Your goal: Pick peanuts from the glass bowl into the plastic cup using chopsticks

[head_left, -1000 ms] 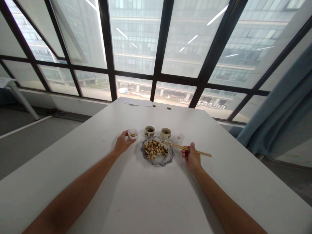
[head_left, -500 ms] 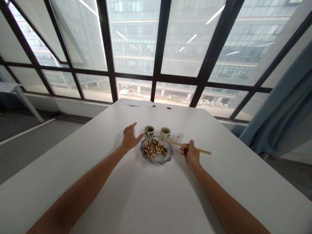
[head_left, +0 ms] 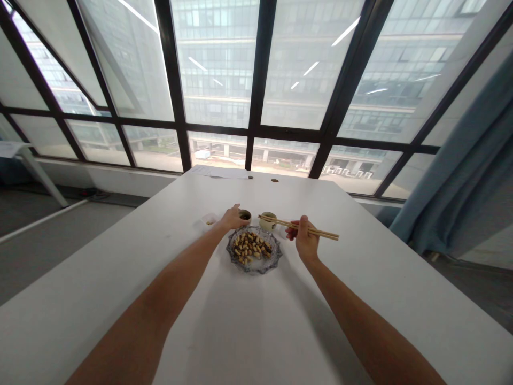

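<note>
Near the middle of the frame, the left hand is at the left cup, the thumb along its near side and the other fingers curving past its far side. The cup sits between thumb and fingers, but how firmly they press cannot be told.

Right of centre, the right hand pinches a pair of wooden chopsticks between thumb and fingers. They slant across the frame, thick ends toward the right, thin tips at the upper left of the right cup. The tips lie close together; whether they touch the rim or hold anything is too small to tell.

Just below the two cups, in the centre of the frame, stands a clear glass plate with a jagged rim. A heap of brown and tan nuts fills most of it, leaving a bare patch toward its lower right. Left of the left hand, a small white bowl holds a few yellowish bits.

All this rests on a white table. Papers lie at its far edge, dark-framed windows fill the top of the frame, and a blue curtain hangs at the right.
</note>
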A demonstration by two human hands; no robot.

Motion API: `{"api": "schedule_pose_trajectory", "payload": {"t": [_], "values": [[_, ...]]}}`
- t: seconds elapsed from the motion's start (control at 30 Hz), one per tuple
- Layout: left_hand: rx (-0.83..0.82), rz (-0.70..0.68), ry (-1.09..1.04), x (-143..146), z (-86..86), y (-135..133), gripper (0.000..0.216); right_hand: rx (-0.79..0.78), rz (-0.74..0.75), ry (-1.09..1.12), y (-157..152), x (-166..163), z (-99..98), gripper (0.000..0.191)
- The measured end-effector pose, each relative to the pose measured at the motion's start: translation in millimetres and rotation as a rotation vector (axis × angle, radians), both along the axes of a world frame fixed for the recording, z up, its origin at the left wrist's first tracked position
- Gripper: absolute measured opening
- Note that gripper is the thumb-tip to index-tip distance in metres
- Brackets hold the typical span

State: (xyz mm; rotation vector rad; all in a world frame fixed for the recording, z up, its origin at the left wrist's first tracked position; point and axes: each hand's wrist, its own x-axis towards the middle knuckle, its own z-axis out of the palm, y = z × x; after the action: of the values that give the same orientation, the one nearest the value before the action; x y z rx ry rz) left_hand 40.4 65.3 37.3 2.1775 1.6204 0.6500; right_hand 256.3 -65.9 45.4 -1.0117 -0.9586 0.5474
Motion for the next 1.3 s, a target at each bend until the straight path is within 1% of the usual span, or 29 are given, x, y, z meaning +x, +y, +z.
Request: {"api": "schedule_pose_trajectory", "payload": {"t": [0.1,0.23,0.33,0.43,0.5,0.57,0.63,0.73,0.8,0.83,0.93,1.0,1.07,1.17,1.23,1.3], "values": [[0.062,-0.026,-0.058,-0.8,-2.4,-0.7,0.088,0.015,0.016,-0.089,16.2,-9.4,2.5,0.056],[0.066,-0.045,-0.1,-0.2,-5.6,-0.8,0.088,0.016,0.045,-0.191,36.9,-26.2,0.3,0.056],[0.068,-0.058,-0.114,-0.4,-6.0,-1.1,0.089,-0.012,0.122,-0.241,49.1,-36.7,-0.9,0.055],[0.055,-0.052,-0.131,-1.3,-5.5,-2.1,0.088,-0.038,0.176,-0.254,55.0,-38.7,0.8,0.055],[0.029,-0.035,-0.127,-1.9,-4.8,-2.7,0.089,-0.043,0.154,-0.24,52.4,-34.0,4.0,0.055],[-0.002,-0.013,-0.118,-2.0,-3.7,-2.9,0.088,-0.035,0.118,-0.218,43.6,-25.7,8.7,0.057],[-0.026,0.008,-0.11,-1.2,-2.0,-3.5,0.086,-0.029,0.101,-0.202,29.4,-16.2,13.9,0.06],[-0.019,0.029,-0.098,-0.4,1.5,-8.1,0.076,-0.069,0.134,-0.251,4.7,-3.3,19.4,0.061],[0.043,0.013,-0.1,-3.8,3.5,-15.7,0.066,-0.088,0.157,-0.322,-9.6,3.0,20.2,0.06],[0.099,-0.014,-0.101,-7.7,4.0,-21.0,0.062,-0.095,0.164,-0.364,-15.4,5.3,19.9,0.059],[0.324,-0.134,-0.078,-27.8,2.1,-41.2,0.052,-0.117,0.183,-0.491,-26.0,8.3,17.7,0.056],[0.447,-0.172,-0.029,-45.5,-2.6,-55.1,0.044,-0.12,0.2,-0.559,-28.0,6.9,16.0,0.055],[0.517,-0.137,0.015,-62.1,-10.1,-66.0,0.04,-0.11,0.219,-0.612,-27.3,3.6,13.7,0.053],[0.558,-0.016,0.06,-79.2,-24.1,-73.8,0.04,-0.093,0.239,-0.619,-24.8,-1.1,6.7,0.053],[0.571,0.043,0.065,-84.8,-32.5,-74.4,0.043,-0.087,0.226,-0.542,-24.1,-2.4,0.2,0.054],[0.589,0.082,0.038,-87.4,-38.2,-73.4,0.046,-0.089,0.186,-0.414,-24.7,-1.9,-6.0,0.056]]}}
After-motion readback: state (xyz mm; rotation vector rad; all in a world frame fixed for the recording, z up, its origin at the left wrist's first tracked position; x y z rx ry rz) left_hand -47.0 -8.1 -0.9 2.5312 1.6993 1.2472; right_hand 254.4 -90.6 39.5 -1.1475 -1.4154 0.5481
